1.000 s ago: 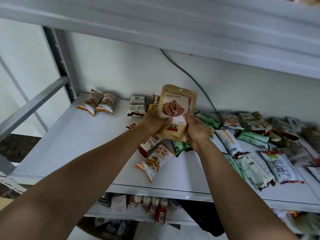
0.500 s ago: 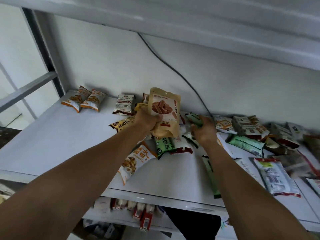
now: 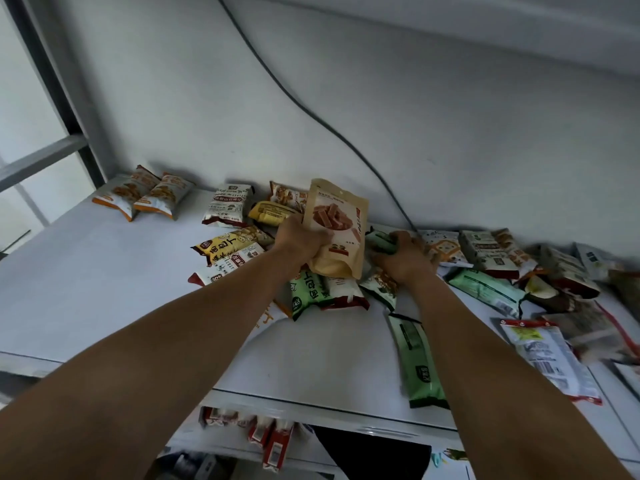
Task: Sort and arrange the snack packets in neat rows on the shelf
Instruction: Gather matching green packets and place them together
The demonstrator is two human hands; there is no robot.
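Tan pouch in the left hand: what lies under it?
A green packet and a white-and-red packet stick out below the tan pouch. Their upper ends are covered; anything further beneath is hidden.

Person, seen only as two arms and hands.
- Left forearm (image 3: 173,337): bare skin along its whole visible length, smooth, tapering to the wrist.
- Right forearm (image 3: 485,358): likewise bare to the picture's edge.
- Left hand (image 3: 301,244): bare; back of hand and knuckles showing.
- Right hand (image 3: 401,258): bare; back of hand showing.
- Nails and finer finger detail too small to make out.
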